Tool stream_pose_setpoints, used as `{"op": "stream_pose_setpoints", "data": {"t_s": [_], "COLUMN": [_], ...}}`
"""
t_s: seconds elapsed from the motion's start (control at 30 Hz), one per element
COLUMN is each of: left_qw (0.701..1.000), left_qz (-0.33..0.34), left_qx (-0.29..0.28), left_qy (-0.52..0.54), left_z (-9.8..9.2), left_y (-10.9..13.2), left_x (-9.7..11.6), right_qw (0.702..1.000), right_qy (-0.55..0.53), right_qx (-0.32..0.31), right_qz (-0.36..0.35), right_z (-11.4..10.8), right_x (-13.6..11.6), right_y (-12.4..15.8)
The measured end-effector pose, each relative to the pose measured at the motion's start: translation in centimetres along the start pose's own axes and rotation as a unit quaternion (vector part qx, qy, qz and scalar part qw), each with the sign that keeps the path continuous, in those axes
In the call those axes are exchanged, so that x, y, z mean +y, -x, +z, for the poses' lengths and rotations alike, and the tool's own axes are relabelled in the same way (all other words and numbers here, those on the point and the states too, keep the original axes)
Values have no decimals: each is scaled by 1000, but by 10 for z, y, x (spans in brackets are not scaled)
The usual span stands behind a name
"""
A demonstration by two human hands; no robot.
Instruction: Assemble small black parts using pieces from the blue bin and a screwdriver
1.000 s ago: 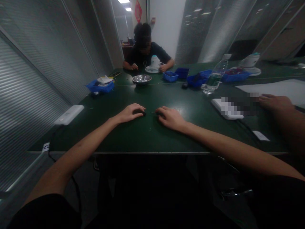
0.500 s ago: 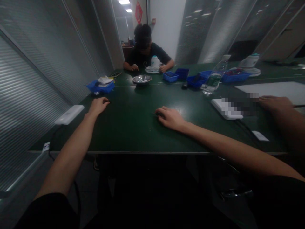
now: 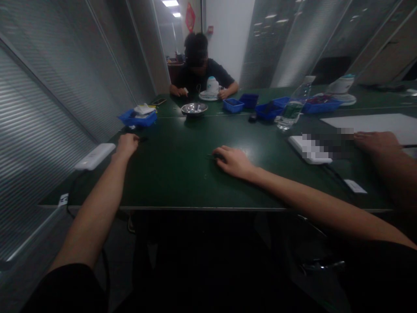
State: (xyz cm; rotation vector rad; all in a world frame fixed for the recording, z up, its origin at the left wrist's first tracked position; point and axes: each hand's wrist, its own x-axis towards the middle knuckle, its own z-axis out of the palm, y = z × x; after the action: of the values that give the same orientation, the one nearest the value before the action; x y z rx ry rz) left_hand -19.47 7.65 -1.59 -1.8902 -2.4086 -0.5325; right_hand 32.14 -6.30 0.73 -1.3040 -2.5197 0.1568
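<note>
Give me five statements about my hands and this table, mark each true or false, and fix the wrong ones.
1. The left hand is nearer than the right hand to the white oblong box at left. True.
2. The right hand is pressed against the clear plastic bottle. False: they are apart; the hand is on the dark green tabletop, curled around a small dark item.
3. The shiny round metal bowl sits farther from the camera than either hand. True.
4. The bottle stands left of the bowl. False: it stands to the right.
5. The blue plastic tray nearest the left hand holds something white. True.
</note>
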Motion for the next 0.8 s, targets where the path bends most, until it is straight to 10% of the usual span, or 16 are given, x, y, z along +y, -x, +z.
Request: {"op": "stream_pose_setpoints", "data": {"t_s": [0.27,0.57,0.8], "left_qw": [988,998,997], "left_qz": [-20,-54,-33], "left_qx": [78,0,61], "left_qy": [128,40,24], "left_z": [-7,-10,-15], "left_y": [6,8,18], "left_x": [5,4,12], "right_qw": [1000,1000,1000], "right_qy": [-8,-5,-4], "right_qx": [-5,-9,-4], "right_qz": [-1,0,-4], "right_z": [-4,-4,-3], "right_x": [-3,-3,-2], "right_y": [1,0,0]}}
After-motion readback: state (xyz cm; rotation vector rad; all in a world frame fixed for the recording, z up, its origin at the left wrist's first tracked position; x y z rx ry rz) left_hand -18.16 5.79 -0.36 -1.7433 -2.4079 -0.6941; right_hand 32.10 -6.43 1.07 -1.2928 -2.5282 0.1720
